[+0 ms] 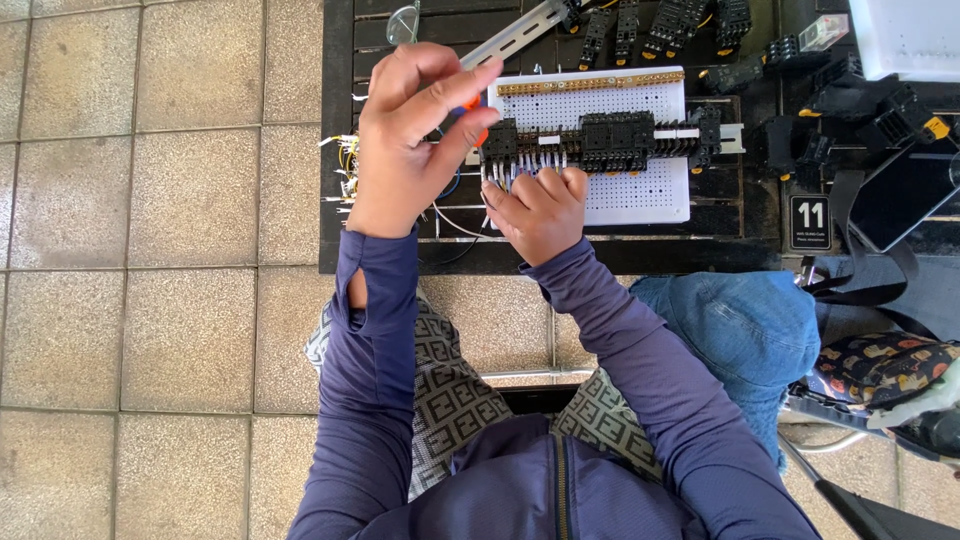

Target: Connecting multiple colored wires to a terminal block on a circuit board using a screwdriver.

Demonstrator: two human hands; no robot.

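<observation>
A white perforated board [640,190] lay on the dark slatted table [335,150], carrying a rail with a row of black terminal blocks [600,140] and a brass strip along its top edge; more loose black blocks [680,25] sat behind it. The left hand [410,140] was raised above the board's left end, fingers closed around an orange-handled tool [472,108]. The right hand [540,210] was curled knuckles-up against the wires [520,165] below the blocks, though I cannot tell whether it pinched one.
</observation>
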